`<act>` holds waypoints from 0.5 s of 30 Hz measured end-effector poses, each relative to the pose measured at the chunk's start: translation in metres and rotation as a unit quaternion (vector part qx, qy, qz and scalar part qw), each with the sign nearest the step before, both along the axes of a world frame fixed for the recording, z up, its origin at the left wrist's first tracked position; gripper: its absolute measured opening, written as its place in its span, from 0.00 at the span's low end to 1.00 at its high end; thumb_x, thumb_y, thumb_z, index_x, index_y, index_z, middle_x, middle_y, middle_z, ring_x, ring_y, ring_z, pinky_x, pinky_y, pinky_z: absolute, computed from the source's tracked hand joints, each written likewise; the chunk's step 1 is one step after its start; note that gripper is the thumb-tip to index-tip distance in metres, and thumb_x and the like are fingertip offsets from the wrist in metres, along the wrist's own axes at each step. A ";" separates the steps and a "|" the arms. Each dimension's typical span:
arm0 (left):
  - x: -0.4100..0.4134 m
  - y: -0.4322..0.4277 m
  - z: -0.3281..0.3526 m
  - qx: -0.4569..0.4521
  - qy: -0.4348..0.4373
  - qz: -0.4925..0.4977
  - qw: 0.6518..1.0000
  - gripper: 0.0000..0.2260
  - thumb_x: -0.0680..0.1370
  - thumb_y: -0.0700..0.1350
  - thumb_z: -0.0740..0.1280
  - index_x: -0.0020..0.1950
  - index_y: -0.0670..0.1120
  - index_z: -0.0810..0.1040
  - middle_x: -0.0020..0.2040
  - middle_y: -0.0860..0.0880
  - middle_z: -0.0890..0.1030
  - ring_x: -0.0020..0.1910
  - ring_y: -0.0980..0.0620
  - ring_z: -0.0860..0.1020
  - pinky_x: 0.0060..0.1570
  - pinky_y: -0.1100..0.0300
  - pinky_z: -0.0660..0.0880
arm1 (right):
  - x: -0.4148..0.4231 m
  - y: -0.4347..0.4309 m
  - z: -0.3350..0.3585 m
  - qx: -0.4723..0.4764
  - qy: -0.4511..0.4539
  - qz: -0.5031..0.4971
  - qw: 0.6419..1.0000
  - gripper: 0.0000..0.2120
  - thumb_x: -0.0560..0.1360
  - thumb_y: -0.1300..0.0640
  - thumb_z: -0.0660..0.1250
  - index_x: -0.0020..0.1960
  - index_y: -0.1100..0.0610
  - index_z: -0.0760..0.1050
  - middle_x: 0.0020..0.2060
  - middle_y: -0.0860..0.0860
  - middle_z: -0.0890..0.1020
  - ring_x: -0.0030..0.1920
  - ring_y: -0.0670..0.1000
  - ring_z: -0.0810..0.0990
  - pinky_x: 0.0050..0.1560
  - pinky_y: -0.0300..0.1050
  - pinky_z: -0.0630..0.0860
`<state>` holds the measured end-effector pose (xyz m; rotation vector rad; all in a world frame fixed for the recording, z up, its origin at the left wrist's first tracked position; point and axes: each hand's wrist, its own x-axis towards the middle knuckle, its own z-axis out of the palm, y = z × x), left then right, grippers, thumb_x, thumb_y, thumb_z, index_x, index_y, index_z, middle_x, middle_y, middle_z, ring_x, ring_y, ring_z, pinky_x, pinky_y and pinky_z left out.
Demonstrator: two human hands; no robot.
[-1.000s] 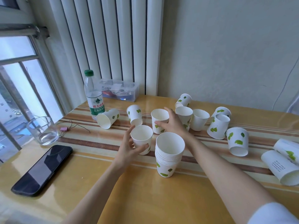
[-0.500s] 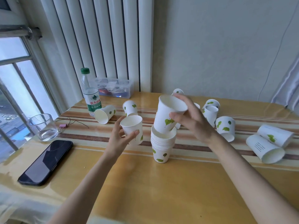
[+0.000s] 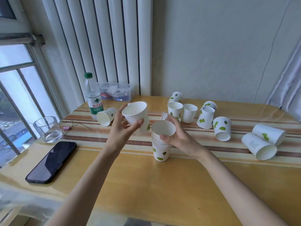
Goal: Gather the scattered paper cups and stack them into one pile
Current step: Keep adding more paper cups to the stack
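My table (image 3: 146, 185) was yellow wood (a striped runner (image 3: 187, 145) lay across it) and carried a stack of cups (image 3: 161, 147), scattered cups (image 3: 222, 128), a phone (image 3: 52, 161), a glass (image 3: 47, 128) and a bottle (image 3: 93, 97).

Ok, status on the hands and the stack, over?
Left hand holding one cup, raised beside the stack. Right hand steadying the stack's top. Loose cups behind and to the right. Path clear.

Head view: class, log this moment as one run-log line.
left hand: holds paper cup lifted, upright | right hand: steadies stack on table | cup not yet stacked | loose cups remain
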<state>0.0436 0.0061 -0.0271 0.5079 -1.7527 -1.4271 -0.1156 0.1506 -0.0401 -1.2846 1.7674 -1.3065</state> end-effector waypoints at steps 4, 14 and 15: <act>-0.015 0.017 0.030 -0.025 0.035 -0.039 0.998 0.32 0.70 0.43 0.76 0.66 0.57 0.63 0.60 0.52 0.76 0.55 0.61 0.78 0.49 0.69 0.79 | -0.005 0.016 -0.001 -0.046 -0.075 -0.040 0.995 0.43 0.66 0.45 0.70 0.74 0.44 0.51 0.70 0.43 0.62 0.72 0.48 0.62 0.66 0.47 0.68; -0.031 0.035 0.004 -0.087 -0.109 -0.124 0.982 0.33 0.68 0.53 0.73 0.69 0.60 0.60 0.63 0.61 0.72 0.64 0.54 0.72 0.59 0.68 0.68 | -0.011 0.036 -0.021 -0.041 -0.054 -0.083 0.994 0.43 0.60 0.41 0.71 0.71 0.46 0.59 0.66 0.42 0.68 0.68 0.39 0.65 0.70 0.47 0.61; -0.030 0.034 0.000 -0.096 -0.120 -0.130 0.980 0.34 0.67 0.55 0.73 0.69 0.61 0.60 0.66 0.58 0.71 0.67 0.55 0.70 0.62 0.67 0.66 | -0.011 0.034 -0.023 -0.041 -0.052 -0.085 0.994 0.43 0.60 0.42 0.72 0.71 0.46 0.59 0.66 0.42 0.68 0.68 0.39 0.65 0.70 0.47 0.61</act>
